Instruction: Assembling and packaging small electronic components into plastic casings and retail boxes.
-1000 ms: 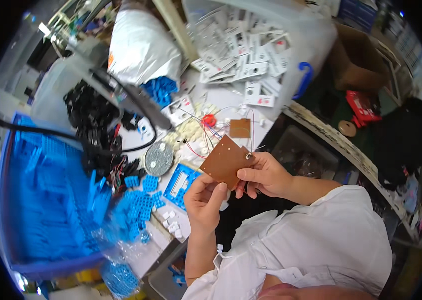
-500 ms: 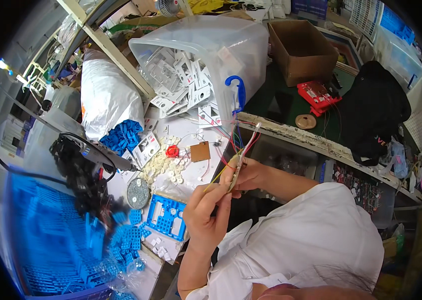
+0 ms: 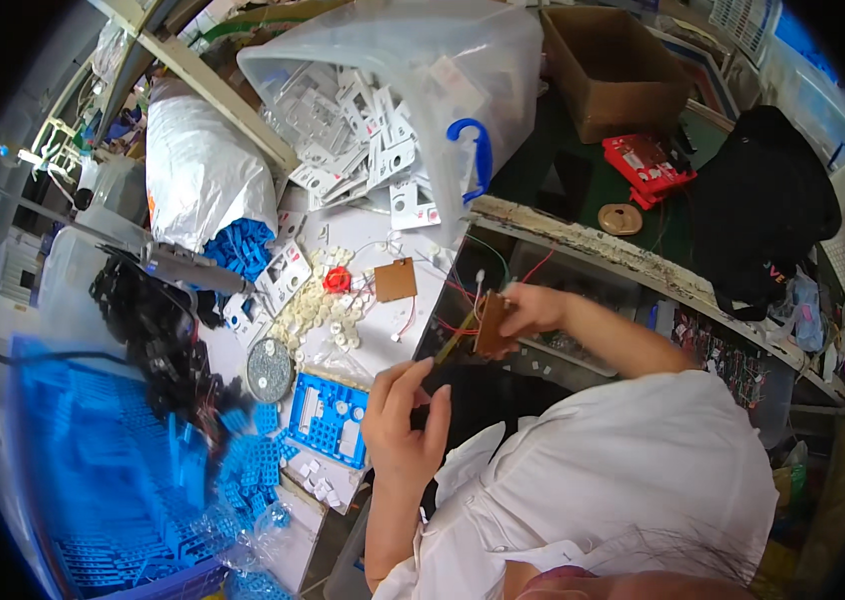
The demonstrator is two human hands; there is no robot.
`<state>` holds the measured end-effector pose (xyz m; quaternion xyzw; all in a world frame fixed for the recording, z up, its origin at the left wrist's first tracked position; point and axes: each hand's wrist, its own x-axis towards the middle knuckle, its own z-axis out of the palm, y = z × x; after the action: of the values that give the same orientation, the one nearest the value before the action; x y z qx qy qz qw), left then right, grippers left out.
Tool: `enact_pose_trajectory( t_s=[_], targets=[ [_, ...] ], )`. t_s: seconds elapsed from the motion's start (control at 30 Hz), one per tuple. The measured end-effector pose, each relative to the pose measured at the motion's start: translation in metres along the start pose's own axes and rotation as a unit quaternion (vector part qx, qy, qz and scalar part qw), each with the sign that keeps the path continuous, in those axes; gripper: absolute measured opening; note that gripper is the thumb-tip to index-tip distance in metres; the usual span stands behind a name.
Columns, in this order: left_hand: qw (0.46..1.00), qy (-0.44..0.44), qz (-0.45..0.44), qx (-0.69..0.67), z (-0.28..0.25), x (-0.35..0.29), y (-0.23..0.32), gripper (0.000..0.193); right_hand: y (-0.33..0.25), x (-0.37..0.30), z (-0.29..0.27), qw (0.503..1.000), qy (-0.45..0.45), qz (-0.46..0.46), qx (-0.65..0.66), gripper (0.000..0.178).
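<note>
My right hand [image 3: 533,312] is closed on a brown circuit board [image 3: 491,325], which is tilted on edge above the gap in front of the bench. Thin red, white and green wires trail from the board. A yellow strip, perhaps a wire, runs from it toward the fingertips of my left hand [image 3: 405,420]. The left hand is raised with thumb and forefinger apart; whether a fingertip touches the strip I cannot tell. Just left of that hand, a blue plastic frame [image 3: 330,420] lies on the white worktop. A second brown board [image 3: 395,281] with wires rests farther back, near a red part [image 3: 337,279].
Cream-coloured small pieces [image 3: 313,315] are scattered beside a round grey dish [image 3: 270,370]. An electric screwdriver [image 3: 193,268] hangs at the left. A clear bin [image 3: 483,100] spills white panels. Blue parts fill a crate [image 3: 113,460]. A red housing [image 3: 647,168] lies at the right.
My hands have separated. The right hand has moved right with the circuit board and turned its flat face into view; the left hand has let go of the board.
</note>
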<state>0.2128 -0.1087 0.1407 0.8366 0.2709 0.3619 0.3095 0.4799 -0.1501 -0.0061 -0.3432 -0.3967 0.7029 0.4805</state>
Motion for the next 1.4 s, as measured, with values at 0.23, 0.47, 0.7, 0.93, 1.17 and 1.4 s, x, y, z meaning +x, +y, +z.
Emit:
enact_pose_trajectory(
  t_s=[0.23,0.47,0.7,0.93,1.17,1.4],
  targets=[
    [0.986,-0.054,-0.159,0.007,-0.033,-0.065,-0.056,0.017,0.151,-0.073,-0.130,0.915,0.277,0.294,0.001,0.017],
    [0.978,-0.022,-0.209,-0.012,-0.029,-0.069,-0.072,0.014,0.166,-0.056,-0.155,0.907,0.320,0.273,0.032,0.016],
    [0.980,-0.033,-0.198,0.010,-0.028,-0.041,-0.085,0.013,0.188,-0.076,-0.210,0.840,0.425,0.337,-0.026,0.032],
    [0.967,-0.151,-0.167,0.122,-0.008,0.057,-0.151,0.019,0.227,-0.096,-0.242,0.813,0.466,0.349,-0.028,0.022],
    [0.868,-0.215,-0.272,0.356,0.045,0.111,-0.209,0.046,0.265,-0.106,-0.241,0.820,0.423,0.385,-0.019,0.032],
    [0.918,-0.156,-0.309,0.194,0.061,0.122,-0.233,0.044,0.281,-0.097,-0.247,0.826,0.410,0.387,-0.022,0.040]
  ],
)
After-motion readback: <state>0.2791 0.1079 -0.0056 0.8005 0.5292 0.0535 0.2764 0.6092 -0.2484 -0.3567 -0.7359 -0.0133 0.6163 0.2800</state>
